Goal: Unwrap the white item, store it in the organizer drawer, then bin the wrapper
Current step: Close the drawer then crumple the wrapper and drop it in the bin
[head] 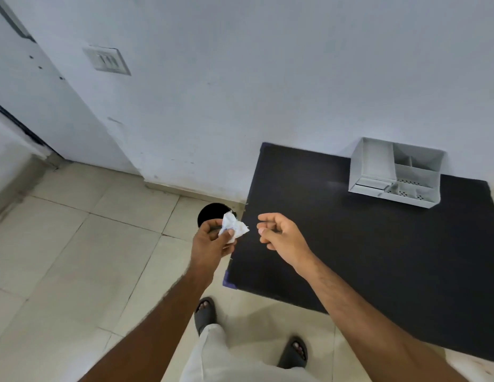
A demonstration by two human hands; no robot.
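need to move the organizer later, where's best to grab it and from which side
Grip the organizer by its tall plain left side wall, coming from the left over the bare black mat. Its back is against the wall, and the front holds low perforated trays.

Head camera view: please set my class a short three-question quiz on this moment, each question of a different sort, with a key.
1. True or false: the right hand holds the crumpled white wrapper.
2. Multiple choice: the grey organizer stands on A) the tiled floor, B) the black table, C) a shelf on the wall.
3. Fill in: just beyond the left hand, on the floor beside the table, is the dark round opening of the ____.

Key
1. False; the left hand's grip has it, and the right hand is empty.
2. B
3. bin
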